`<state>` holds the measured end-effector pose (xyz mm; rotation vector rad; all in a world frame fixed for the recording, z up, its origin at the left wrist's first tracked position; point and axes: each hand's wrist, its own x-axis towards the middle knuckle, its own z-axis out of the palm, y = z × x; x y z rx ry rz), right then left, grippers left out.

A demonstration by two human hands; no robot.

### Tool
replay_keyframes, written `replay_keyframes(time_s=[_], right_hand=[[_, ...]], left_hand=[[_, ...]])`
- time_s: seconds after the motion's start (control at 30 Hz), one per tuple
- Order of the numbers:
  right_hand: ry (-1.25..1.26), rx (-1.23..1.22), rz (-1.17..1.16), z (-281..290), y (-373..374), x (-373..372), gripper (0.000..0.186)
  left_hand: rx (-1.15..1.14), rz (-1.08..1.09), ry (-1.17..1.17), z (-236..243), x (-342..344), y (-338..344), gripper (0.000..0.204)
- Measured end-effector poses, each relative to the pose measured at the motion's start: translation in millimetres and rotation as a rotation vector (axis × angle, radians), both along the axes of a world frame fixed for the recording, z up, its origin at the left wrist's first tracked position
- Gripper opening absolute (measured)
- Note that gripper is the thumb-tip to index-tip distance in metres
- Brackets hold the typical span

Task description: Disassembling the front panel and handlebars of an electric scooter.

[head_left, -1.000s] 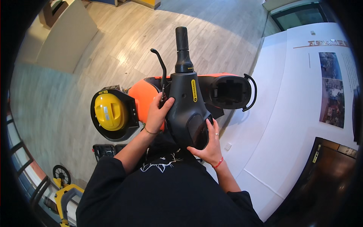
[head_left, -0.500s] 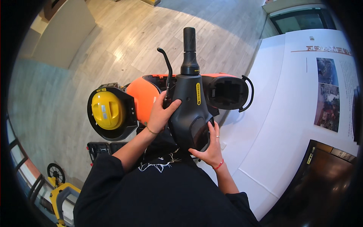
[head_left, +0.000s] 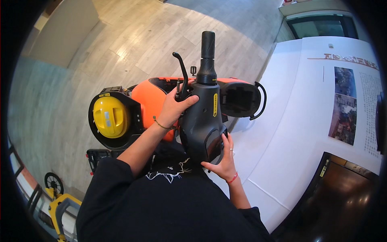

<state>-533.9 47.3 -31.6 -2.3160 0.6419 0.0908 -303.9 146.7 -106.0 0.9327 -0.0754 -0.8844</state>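
A black scooter handlebar housing (head_left: pixel 203 117) stands in front of me, its rubber grip (head_left: pixel 208 45) pointing away. A yellow label runs along its upper face, and a dark glossy display panel (head_left: pixel 213 146) sits at the near end. My left hand (head_left: pixel 175 108) is closed round the housing's left side, thumb on top, beside the black brake lever (head_left: pixel 182 70). At the near right end, my right hand (head_left: pixel 224 156) clasps the housing by the display, thumb below and fingers along the edge. Fingertips under the left side are hidden.
Behind the housing is the orange scooter body (head_left: pixel 150 99), with an open black compartment (head_left: pixel 241 99) at right. A yellow helmet (head_left: pixel 109 117) rests in a black holder at left. A white display board (head_left: pixel 282 121) lines the right. A yellow wheeled frame (head_left: pixel 60 205) stands lower left.
The housing's grip end has shifted slightly right, while the scooter body and helmet sit a little farther left in view. Both hands keep their hold.
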Motion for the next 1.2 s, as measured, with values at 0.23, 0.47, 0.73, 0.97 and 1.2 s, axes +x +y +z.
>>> replay_keyframes(time_s=[0.23,0.47,0.73,0.97,1.2], right_hand=[[0.015,-0.125,-0.066,9,-7,28,0.086],[-0.106,-0.112,-0.025,23,-17,118,0.091],[-0.089,-0.045,-0.076,-5,-14,155,0.111],[-0.090,-0.046,-0.107,-5,-11,156,0.104],[-0.074,-0.023,-0.112,-3,-10,159,0.101]], left_hand=[[-0.007,0.042,0.039,-2,-5,-2,0.054],[0.080,-0.060,0.129,7,1,-1,0.054],[0.010,-0.152,0.144,-6,2,10,0.042],[-0.031,-0.108,0.210,-23,-16,38,0.043],[0.110,-0.112,-0.162,2,-44,36,0.080]])
